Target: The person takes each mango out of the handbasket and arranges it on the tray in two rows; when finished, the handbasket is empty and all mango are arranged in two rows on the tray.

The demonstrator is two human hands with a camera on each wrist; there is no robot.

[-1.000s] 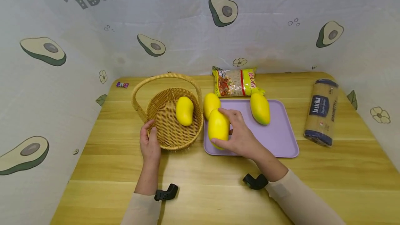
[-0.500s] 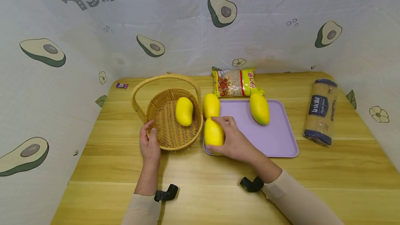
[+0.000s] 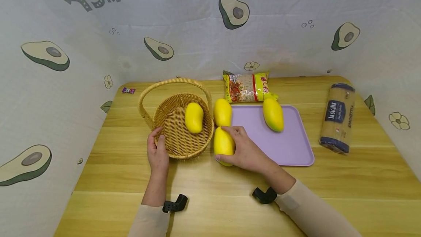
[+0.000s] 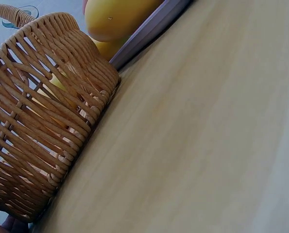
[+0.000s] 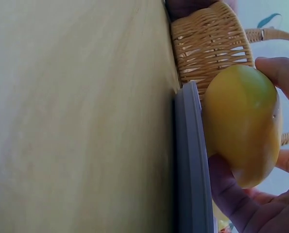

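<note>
My right hand (image 3: 245, 151) grips a yellow mango (image 3: 224, 145) at the left edge of the lilac tray (image 3: 289, 149); in the right wrist view thumb and fingers curl round the same mango (image 5: 244, 121). My left hand (image 3: 159, 156) holds the near left rim of the round wicker basket (image 3: 184, 149), fingertips at the rim. One mango (image 3: 194, 117) lies inside the basket. Another mango (image 3: 223, 112) is at the tray's back left corner, just behind the gripped one, and a further mango (image 3: 273, 115) lies at the tray's back edge.
Behind the tray lies a yellow food packet (image 3: 246, 87). A spaghetti pack (image 3: 338, 118) is on the right of the wooden table (image 3: 210, 200), and a small purple wrapper (image 3: 128, 90) at its back left. The basket's tall handle (image 3: 175, 80) arches upward.
My right hand has carried its mango a little left and toward me, down onto the tray's left edge, still gripping it. My left hand and the basket have stayed in place.
</note>
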